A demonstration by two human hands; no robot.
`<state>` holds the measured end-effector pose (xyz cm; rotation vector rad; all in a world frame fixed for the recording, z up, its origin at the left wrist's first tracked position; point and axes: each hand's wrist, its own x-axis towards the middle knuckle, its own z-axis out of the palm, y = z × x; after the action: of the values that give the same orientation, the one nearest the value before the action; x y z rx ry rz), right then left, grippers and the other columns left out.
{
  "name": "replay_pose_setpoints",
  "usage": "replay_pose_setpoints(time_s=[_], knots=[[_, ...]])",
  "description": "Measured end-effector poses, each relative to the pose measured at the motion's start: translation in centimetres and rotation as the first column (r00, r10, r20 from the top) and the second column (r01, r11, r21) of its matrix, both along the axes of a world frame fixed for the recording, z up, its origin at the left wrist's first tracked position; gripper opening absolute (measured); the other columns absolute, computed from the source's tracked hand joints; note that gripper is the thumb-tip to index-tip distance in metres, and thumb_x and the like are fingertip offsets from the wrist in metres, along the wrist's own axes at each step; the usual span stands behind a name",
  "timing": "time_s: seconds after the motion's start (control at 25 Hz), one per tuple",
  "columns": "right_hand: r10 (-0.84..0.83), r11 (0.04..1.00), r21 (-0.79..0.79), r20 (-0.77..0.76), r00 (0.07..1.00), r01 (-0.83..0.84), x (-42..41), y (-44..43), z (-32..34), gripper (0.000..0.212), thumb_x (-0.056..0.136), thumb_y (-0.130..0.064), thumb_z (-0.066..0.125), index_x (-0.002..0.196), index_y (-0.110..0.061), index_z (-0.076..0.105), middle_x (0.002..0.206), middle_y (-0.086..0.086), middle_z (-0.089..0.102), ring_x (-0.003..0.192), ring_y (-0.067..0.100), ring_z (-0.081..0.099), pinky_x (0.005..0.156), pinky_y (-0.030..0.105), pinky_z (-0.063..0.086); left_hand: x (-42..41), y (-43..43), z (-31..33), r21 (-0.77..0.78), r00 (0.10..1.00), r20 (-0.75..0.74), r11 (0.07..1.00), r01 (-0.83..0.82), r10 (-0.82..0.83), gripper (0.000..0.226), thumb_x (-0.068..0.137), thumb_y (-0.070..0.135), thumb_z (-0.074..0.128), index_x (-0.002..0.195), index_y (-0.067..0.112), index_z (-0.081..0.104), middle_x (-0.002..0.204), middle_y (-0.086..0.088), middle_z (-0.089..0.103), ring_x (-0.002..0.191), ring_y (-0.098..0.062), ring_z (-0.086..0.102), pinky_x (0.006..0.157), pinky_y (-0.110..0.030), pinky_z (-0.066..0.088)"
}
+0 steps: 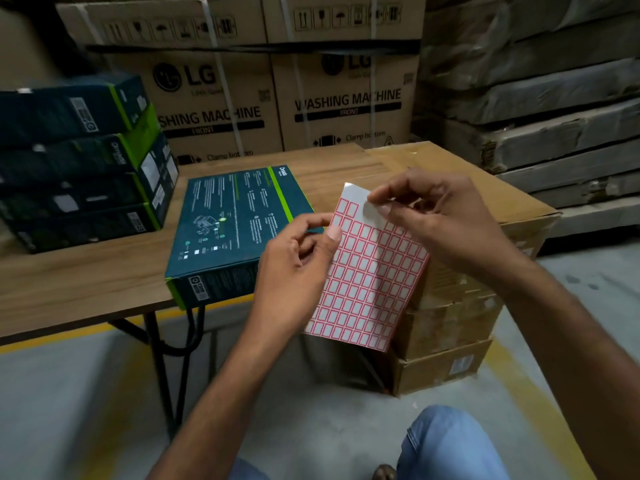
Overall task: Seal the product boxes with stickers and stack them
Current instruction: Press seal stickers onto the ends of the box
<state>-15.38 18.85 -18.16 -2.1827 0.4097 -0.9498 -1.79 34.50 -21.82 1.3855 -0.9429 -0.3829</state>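
Left hand (298, 251) holds the sticker sheet (363, 278) in its grip, right hand (433, 216) pinches its top; the product box (235, 230) lies leftward at the bench's (86, 282) front edge, nearer the left hand.

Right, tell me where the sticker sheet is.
Head view, centre: the sticker sheet is held up, left hand pinching its left edge, right hand pinching at its top, just right of the box lying on the table.

This is a warehouse. Strapped cartons (221, 109) printed "washing machine" stand along the back beside wrapped flat packages (540, 109), and a yellow line (69, 336) runs over the concrete floor (86, 403). Product boxes (79, 161) are piled on a table (86, 278).
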Motion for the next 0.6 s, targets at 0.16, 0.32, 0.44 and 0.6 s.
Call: replay_pose_setpoints(time_s=[0.16, 0.32, 0.44, 0.6], knots=[[0.038, 0.999, -0.002, -0.034, 0.999, -0.038, 0.5, 1.3, 0.3, 0.02, 0.097, -0.013, 0.069, 0.103, -0.032, 0.074, 0.106, -0.017, 0.071, 0.103, 0.0, 0.066, 0.08, 0.017, 0.058, 0.6, 0.9, 0.6, -0.04, 0.999, 0.012, 0.999, -0.035, 0.036, 0.017, 0.103, 0.022, 0.063, 0.109, 0.01, 0.074, 0.093, -0.006, 0.08, 0.083, -0.015, 0.076, 0.071, -0.023, 0.061], [0.1, 0.987, 0.124, 0.01, 0.995, -0.101, 0.6, 1.5, 0.4, 0.012, 0.096, -0.012, 0.07, 0.1, -0.023, 0.073, 0.1, -0.011, 0.075, 0.101, 0.005, 0.071, 0.079, 0.028, 0.063, 1.1, 1.5, 0.1, -0.033, 0.998, -0.051, 0.999, -0.03, 0.028, 0.017, 0.103, 0.023, 0.063, 0.108, 0.014, 0.076, 0.092, -0.005, 0.081, 0.081, -0.016, 0.077, 0.071, -0.025, 0.061], [0.124, 0.985, 0.125, -0.027, 0.992, -0.12, 0.8, 1.5, 0.3, 0.009, 0.095, -0.016, 0.072, 0.098, -0.023, 0.073, 0.099, -0.011, 0.076, 0.098, 0.005, 0.071, 0.072, 0.027, 0.061, 1.2, 1.5, -0.1, -0.045, 0.993, -0.115, 0.999, -0.026, 0.021, 0.016, 0.103, 0.021, 0.064, 0.106, 0.013, 0.076, 0.091, -0.006, 0.081, 0.079, -0.015, 0.076, 0.069, -0.024, 0.06], [0.157, 0.98, 0.127, -0.038, 0.987, -0.151, 1.1, 1.8, 0.1, 0.01, 0.092, -0.014, 0.075, 0.098, -0.021, 0.074, 0.099, -0.009, 0.077, 0.097, 0.005, 0.072, 0.075, 0.02, 0.058, 1.1, 1.2, -0.5, -0.038, 0.993, -0.12, 0.999, -0.021, 0.016, 0.016, 0.102, 0.023, 0.065, 0.106, 0.012, 0.076, 0.093, -0.009, 0.08, 0.087, -0.025, 0.077, 0.079, -0.038, 0.062]])
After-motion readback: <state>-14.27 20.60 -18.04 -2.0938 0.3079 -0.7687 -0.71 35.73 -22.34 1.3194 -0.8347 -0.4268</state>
